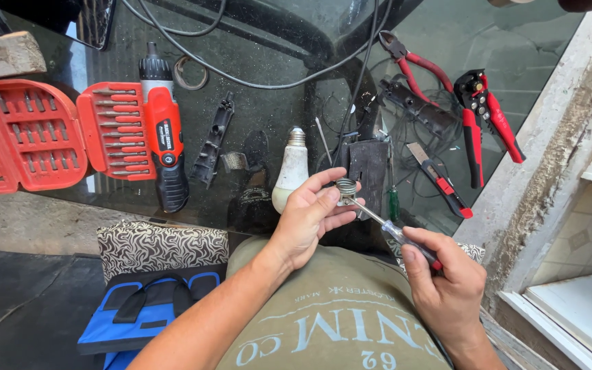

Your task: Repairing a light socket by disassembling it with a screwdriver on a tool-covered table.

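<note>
My left hand (307, 218) holds a small metal screw-thread lamp socket part (346, 189) pinched between thumb and fingers, just in front of the glass table's near edge. My right hand (443, 284) grips a screwdriver (400, 236) with a clear and red handle; its shaft angles up-left and its tip touches the socket part. A white light bulb (290, 170) lies on the table just beyond my left hand. A dark plastic housing (368, 166) stands behind the socket part.
On the dark glass table (262, 103) lie a red and black cordless screwdriver (164, 137), an open red bit case (32, 133), a black plastic strip (214, 140), red pliers (414, 65), a red wire stripper (484, 116), a utility knife (440, 181) and black cables (255, 82). A blue bag (142, 308) sits lower left. A concrete ledge (556, 157) runs along the right.
</note>
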